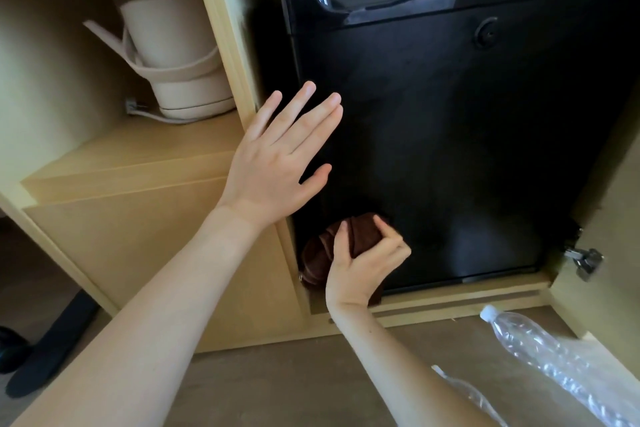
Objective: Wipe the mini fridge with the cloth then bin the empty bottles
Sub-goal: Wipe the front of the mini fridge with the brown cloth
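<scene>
Mini fridge [450, 149], a glossy black box with a smooth flat door, a moulded handle recess along its top and a silver "WELLWAY" logo, sits inside a pale wooden cabinet [138, 243], its door closed and facing me. On my feed the right hand [360, 270] is at the door's lower left corner, thumb and curled fingers pinching a bunched dark brown cloth [322, 253] of soft, plush fabric, which is against the bottom of the door just above the cabinet's base ledge. The left hand [277, 163] is higher up, fingers straight and fanned apart, holding nothing; it lies over the door's left edge and the cabinet's upright, and I cannot tell whether the palm touches the surface. A small round lock [486, 33] sits on the upper right of the door. Two crumpled clear plastic bottles lie on the grey-brown floor [294, 385] in front of the cabinet: one with a white cap [554, 364] runs diagonally towards the lower right, and a second [467, 395] lies just beside my right forearm, partly cut off. In the open compartment to the left stands a cream, matte electric kettle [173, 55] on its round base, with a cord trailing along the shelf. A metal hinge [583, 262] shows on the opened cabinet door at right.
</scene>
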